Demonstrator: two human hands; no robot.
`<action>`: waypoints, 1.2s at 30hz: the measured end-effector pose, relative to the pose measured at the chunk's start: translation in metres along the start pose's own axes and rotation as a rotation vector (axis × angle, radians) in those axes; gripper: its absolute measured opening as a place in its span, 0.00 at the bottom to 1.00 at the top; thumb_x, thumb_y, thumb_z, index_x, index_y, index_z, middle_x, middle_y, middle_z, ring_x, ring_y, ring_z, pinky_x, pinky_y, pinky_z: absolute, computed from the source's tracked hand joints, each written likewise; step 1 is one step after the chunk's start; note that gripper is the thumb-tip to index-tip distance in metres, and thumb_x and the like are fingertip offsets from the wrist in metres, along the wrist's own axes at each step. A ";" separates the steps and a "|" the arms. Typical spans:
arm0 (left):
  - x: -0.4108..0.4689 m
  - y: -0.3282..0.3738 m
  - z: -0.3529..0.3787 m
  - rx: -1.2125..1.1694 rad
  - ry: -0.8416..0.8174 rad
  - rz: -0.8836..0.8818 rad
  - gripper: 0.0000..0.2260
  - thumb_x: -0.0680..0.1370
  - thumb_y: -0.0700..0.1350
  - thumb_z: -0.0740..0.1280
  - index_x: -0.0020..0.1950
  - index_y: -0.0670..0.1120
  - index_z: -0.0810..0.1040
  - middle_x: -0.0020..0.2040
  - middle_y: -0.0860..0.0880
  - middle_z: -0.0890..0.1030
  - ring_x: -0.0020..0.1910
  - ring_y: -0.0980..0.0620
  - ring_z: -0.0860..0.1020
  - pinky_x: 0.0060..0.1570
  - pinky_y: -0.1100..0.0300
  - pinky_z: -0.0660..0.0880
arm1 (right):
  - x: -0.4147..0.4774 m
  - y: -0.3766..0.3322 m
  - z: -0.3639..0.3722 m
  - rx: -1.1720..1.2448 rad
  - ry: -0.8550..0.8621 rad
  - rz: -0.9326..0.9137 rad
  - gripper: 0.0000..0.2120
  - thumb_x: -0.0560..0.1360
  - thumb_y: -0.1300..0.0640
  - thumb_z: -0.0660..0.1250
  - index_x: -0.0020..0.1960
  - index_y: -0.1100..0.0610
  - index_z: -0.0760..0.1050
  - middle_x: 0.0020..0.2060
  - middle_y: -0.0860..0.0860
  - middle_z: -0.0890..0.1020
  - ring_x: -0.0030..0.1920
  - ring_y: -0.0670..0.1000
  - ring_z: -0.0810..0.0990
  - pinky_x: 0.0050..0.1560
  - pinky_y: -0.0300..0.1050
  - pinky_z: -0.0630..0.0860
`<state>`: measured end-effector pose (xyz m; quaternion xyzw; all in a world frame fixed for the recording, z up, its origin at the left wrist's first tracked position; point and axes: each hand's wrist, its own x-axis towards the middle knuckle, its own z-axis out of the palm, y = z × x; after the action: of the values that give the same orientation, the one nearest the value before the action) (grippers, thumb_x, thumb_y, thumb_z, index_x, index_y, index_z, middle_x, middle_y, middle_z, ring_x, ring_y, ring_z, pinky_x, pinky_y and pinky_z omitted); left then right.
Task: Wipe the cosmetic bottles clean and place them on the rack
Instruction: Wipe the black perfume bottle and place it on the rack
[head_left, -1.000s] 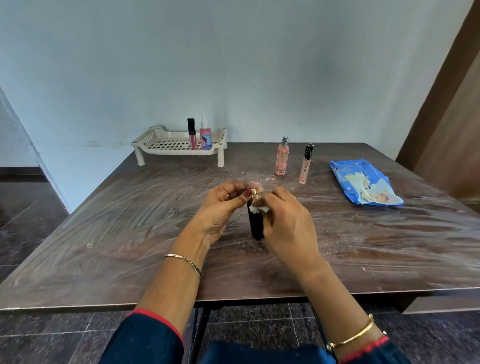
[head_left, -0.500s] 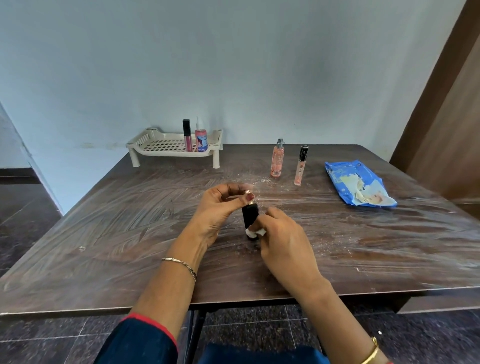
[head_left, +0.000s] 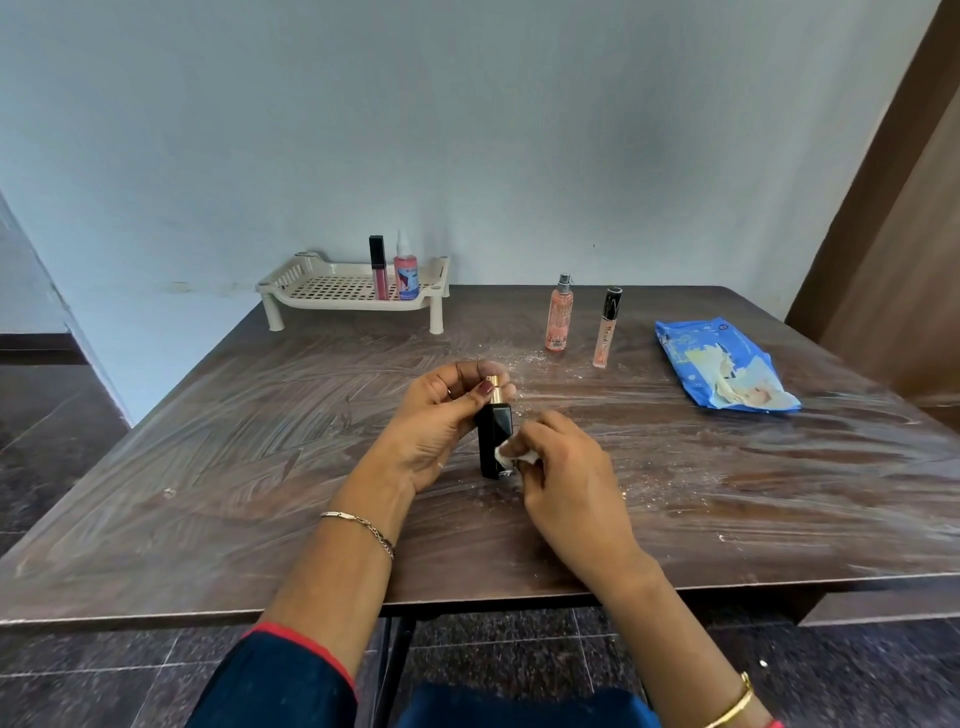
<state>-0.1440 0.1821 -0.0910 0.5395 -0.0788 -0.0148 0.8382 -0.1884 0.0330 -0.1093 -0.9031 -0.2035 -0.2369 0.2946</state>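
Note:
A black rectangular bottle (head_left: 493, 439) with a gold neck stands upright on the table's middle. My left hand (head_left: 436, 421) pinches its gold top between thumb and fingers. My right hand (head_left: 566, 478) holds a small white wipe (head_left: 511, 452) and presses it against the bottle's lower right side. The cream plastic rack (head_left: 332, 293) stands at the back left, with a dark-capped pink tube (head_left: 378, 267) and a pink bottle with a blue label (head_left: 406, 270) on its right side. A peach spray bottle (head_left: 559, 314) and a black-capped gloss tube (head_left: 607, 328) stand on the table at back centre.
A blue pack of wipes (head_left: 722, 366) lies open at the right of the brown table (head_left: 208, 467), whose top is smeared and dusted with white powder. A wooden door panel (head_left: 904, 234) rises at the far right. The wall runs close behind the rack.
My right hand slid the wipe from the bottle's gold top down to its lower body, and now rubs slightly higher on its right side. My left hand kept pinching the top.

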 end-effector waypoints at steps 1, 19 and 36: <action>0.000 0.000 0.000 0.001 0.002 -0.006 0.08 0.75 0.32 0.65 0.51 0.40 0.79 0.51 0.42 0.83 0.55 0.45 0.81 0.57 0.55 0.77 | -0.002 0.002 0.000 0.007 -0.011 0.013 0.11 0.69 0.68 0.69 0.42 0.53 0.77 0.41 0.44 0.75 0.41 0.44 0.75 0.40 0.41 0.73; -0.001 0.000 0.002 -0.004 0.018 0.000 0.08 0.76 0.32 0.63 0.52 0.40 0.79 0.50 0.41 0.83 0.56 0.45 0.81 0.54 0.56 0.79 | -0.005 -0.015 0.002 -0.053 0.046 0.015 0.07 0.70 0.66 0.68 0.44 0.56 0.78 0.41 0.47 0.75 0.38 0.49 0.76 0.37 0.45 0.74; -0.003 0.004 0.005 0.122 0.127 0.027 0.13 0.63 0.42 0.74 0.47 0.43 0.83 0.45 0.46 0.85 0.48 0.50 0.81 0.55 0.56 0.76 | 0.012 -0.027 0.001 -0.156 0.095 -0.090 0.05 0.72 0.64 0.68 0.46 0.57 0.77 0.42 0.50 0.75 0.35 0.52 0.75 0.29 0.46 0.73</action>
<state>-0.1479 0.1799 -0.0860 0.5881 -0.0334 0.0358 0.8073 -0.1924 0.0565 -0.0920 -0.9010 -0.2107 -0.3074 0.2219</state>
